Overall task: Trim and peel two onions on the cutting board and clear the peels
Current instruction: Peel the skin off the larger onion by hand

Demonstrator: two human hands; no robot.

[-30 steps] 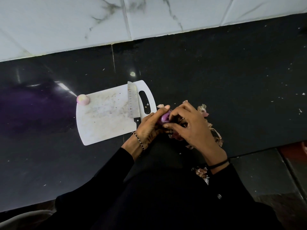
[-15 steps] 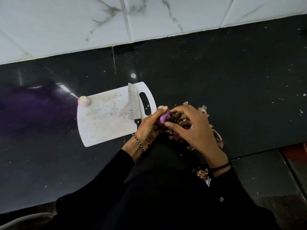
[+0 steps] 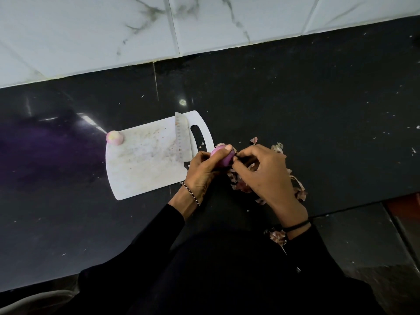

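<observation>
1. The left hand holds the onion just off the right edge of the board. Its fingers curl round the onion and the thumb presses on top.
2. The right hand, right of the board, pinches with thumb and forefinger at the onion's right side. Whether a strip of skin lies between the tips is too small to tell.
3. The peeled onion sits at the board's far left corner, right on the rim. By my reading, one onion is done and the other is being peeled.
4. Risk: that peeled onion is round and sits at the very edge. A nudge of the board could roll it off onto the surface.
5. Risk: the knife lies flat along the board's right side, and its handle end is hidden under the left hand. A wrist dropping without a look could meet the blade or push the knife off the board.
6. Risk: the held onion looks smooth and purple where it is bare. A hard tug on the skin could pull it out of the left hand's hold.
7. Risk: the peels lie loose on the surface right of the board, near the front edge. A few scraps lie by the right sleeve, and a careless sweep would send more over the edge.
8. Containers: no bowl, bin or tray shows, so the peels are in nothing.
</observation>
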